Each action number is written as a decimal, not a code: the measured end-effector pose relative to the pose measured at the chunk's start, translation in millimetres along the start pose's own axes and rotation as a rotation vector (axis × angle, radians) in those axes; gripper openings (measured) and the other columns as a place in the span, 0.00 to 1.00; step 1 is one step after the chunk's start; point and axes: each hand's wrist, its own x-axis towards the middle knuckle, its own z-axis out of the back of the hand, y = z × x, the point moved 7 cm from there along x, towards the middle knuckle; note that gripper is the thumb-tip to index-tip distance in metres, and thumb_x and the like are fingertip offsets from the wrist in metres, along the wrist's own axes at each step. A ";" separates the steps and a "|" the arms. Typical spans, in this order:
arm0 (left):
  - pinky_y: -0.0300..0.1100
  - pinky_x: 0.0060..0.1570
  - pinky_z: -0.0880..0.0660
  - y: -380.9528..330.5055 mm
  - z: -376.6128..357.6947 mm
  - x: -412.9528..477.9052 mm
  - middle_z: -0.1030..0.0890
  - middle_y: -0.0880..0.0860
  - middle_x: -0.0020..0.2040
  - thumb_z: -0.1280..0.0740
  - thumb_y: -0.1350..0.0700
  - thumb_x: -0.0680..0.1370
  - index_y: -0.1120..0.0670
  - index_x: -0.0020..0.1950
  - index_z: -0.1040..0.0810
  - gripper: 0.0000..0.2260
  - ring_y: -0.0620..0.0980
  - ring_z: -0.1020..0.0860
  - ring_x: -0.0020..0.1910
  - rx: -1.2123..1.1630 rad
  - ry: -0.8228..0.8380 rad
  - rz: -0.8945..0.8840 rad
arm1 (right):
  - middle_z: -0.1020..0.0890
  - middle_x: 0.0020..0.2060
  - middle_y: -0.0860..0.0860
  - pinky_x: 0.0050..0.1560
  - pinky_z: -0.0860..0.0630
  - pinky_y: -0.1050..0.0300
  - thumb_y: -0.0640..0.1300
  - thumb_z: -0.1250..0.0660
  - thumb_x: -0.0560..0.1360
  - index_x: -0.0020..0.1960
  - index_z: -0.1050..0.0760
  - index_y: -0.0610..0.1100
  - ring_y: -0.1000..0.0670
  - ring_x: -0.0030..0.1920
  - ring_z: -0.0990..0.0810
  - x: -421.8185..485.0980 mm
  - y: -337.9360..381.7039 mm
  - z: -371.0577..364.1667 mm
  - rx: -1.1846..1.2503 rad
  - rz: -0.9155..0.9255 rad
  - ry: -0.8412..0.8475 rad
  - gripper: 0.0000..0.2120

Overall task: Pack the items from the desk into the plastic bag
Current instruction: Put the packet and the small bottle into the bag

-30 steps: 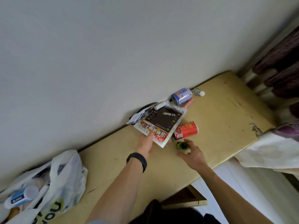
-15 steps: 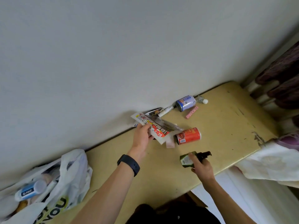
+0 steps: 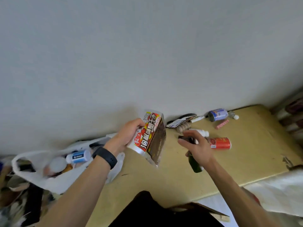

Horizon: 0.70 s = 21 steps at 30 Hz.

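- Plastic bag (image 3: pixel 32 174) sat open at the left end of the desk (image 3: pixel 254 158), with a few things inside.
- So the packet (image 3: pixel 147 138) was up off the desk, the left hand (image 3: pixel 126 136) gripping its left edge, long axis running near to far.
- And the right hand (image 3: pixel 198 148) was wrapped round the bottle (image 3: pixel 195 164), pump end far, base near.
- The bag lay just left of the left hand, so I'd guess the packet goes in first.

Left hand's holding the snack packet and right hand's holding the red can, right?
Not quite: the left hand holds the snack packet, but the right hand holds the dark green bottle. The red can lies on the desk beyond it, as the head view shows.
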 end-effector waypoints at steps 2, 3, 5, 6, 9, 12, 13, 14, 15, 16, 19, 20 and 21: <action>0.42 0.36 0.23 10.9 30.6 -16.9 0.17 0.58 0.36 0.37 0.54 0.78 0.60 0.45 0.23 0.09 0.53 0.20 0.30 -0.090 0.042 0.062 | 0.26 0.59 0.63 0.34 0.22 0.59 0.47 0.23 0.71 0.65 0.26 0.60 0.48 0.40 0.18 -3.4 19.4 -43.9 -0.087 0.055 0.172 0.26; 0.41 0.33 0.23 17.0 45.9 -24.5 0.17 0.58 0.35 0.36 0.54 0.77 0.60 0.44 0.22 0.10 0.52 0.20 0.28 -0.124 0.053 0.083 | 0.29 0.61 0.67 0.34 0.22 0.60 0.47 0.23 0.71 0.69 0.30 0.63 0.49 0.40 0.18 -6.2 26.1 -66.5 -0.109 0.062 0.266 0.30; 0.40 0.31 0.22 26.3 76.0 -38.6 0.17 0.58 0.36 0.36 0.55 0.77 0.60 0.47 0.23 0.08 0.52 0.20 0.28 -0.149 0.056 0.090 | 0.26 0.62 0.64 0.33 0.22 0.57 0.46 0.23 0.72 0.70 0.29 0.59 0.51 0.36 0.18 -11.2 34.8 -107.6 -0.108 0.074 0.409 0.30; 0.40 0.30 0.22 30.2 89.4 -45.8 0.17 0.57 0.37 0.35 0.55 0.77 0.59 0.50 0.24 0.08 0.52 0.20 0.29 -0.162 0.062 0.079 | 0.22 0.59 0.58 0.34 0.21 0.55 0.45 0.23 0.72 0.67 0.25 0.55 0.51 0.36 0.18 -13.1 37.4 -123.8 -0.110 0.087 0.432 0.26; 0.43 0.38 0.21 49.2 133.9 -59.3 0.15 0.56 0.44 0.29 0.51 0.74 0.55 0.61 0.27 0.18 0.52 0.18 0.35 -0.154 0.041 0.063 | 0.15 0.45 0.43 0.37 0.20 0.53 0.44 0.25 0.73 0.54 0.17 0.46 0.46 0.37 0.17 -25.4 45.3 -163.7 -0.175 0.133 0.410 0.10; 0.47 0.53 0.25 61.4 183.3 -70.1 0.22 0.50 0.63 0.28 0.43 0.73 0.47 0.65 0.28 0.23 0.50 0.21 0.54 0.226 -0.198 -0.103 | 0.16 0.35 0.43 0.30 0.23 0.56 0.43 0.26 0.74 0.48 0.18 0.42 0.46 0.27 0.21 -36.3 37.8 -187.5 -0.214 0.092 0.334 0.06; 0.49 0.60 0.28 65.8 199.1 -75.4 0.28 0.49 0.69 0.29 0.42 0.75 0.46 0.69 0.32 0.25 0.50 0.26 0.63 0.342 -0.340 -0.185 | 0.17 0.34 0.44 0.30 0.24 0.56 0.43 0.26 0.74 0.47 0.19 0.41 0.46 0.26 0.22 -38.3 33.3 -192.1 -0.193 0.063 0.295 0.06; 0.51 0.66 0.32 68.1 209.4 -85.1 0.34 0.50 0.73 0.30 0.41 0.75 0.46 0.72 0.35 0.28 0.52 0.33 0.70 0.442 -0.484 -0.276 | 0.17 0.34 0.44 0.30 0.25 0.55 0.43 0.26 0.74 0.47 0.20 0.41 0.46 0.25 0.22 -39.9 28.8 -195.6 -0.157 0.032 0.255 0.07; 0.54 0.71 0.39 69.6 213.1 -94.5 0.39 0.52 0.76 0.30 0.40 0.75 0.45 0.73 0.37 0.30 0.54 0.40 0.74 0.563 -0.605 -0.377 | 0.17 0.34 0.44 0.30 0.26 0.55 0.43 0.26 0.74 0.47 0.20 0.39 0.46 0.25 0.22 -41.9 25.4 -199.2 -0.115 0.005 0.219 0.08; 0.55 0.73 0.44 69.5 206.8 -105.0 0.44 0.53 0.78 0.31 0.38 0.74 0.44 0.74 0.39 0.32 0.55 0.45 0.77 0.717 -0.672 -0.471 | 0.16 0.35 0.43 0.30 0.26 0.55 0.43 0.26 0.74 0.47 0.20 0.39 0.46 0.24 0.23 -44.1 23.5 -202.4 -0.086 -0.018 0.192 0.08; 0.63 0.75 0.55 83.9 167.3 -110.0 0.55 0.51 0.81 0.36 0.30 0.72 0.41 0.79 0.49 0.41 0.54 0.57 0.79 1.178 -0.592 -0.634 | 0.17 0.33 0.45 0.28 0.27 0.57 0.42 0.27 0.75 0.46 0.20 0.38 0.47 0.24 0.23 -52.2 25.1 -217.4 -0.075 -0.049 0.177 0.07; 0.66 0.74 0.55 90.4 154.8 -107.8 0.57 0.50 0.81 0.38 0.27 0.71 0.42 0.80 0.52 0.44 0.54 0.59 0.79 1.254 -0.524 -0.629 | 0.18 0.31 0.46 0.27 0.28 0.57 0.42 0.27 0.74 0.45 0.21 0.37 0.47 0.23 0.24 -56.3 28.5 -223.7 -0.070 -0.049 0.189 0.07; 0.66 0.74 0.56 98.7 146.1 -103.2 0.56 0.51 0.81 0.39 0.24 0.68 0.43 0.80 0.56 0.49 0.54 0.59 0.79 1.274 -0.446 -0.580 | 0.19 0.29 0.46 0.26 0.28 0.58 0.41 0.27 0.74 0.44 0.21 0.37 0.47 0.23 0.24 -60.7 32.2 -229.8 -0.055 -0.048 0.204 0.07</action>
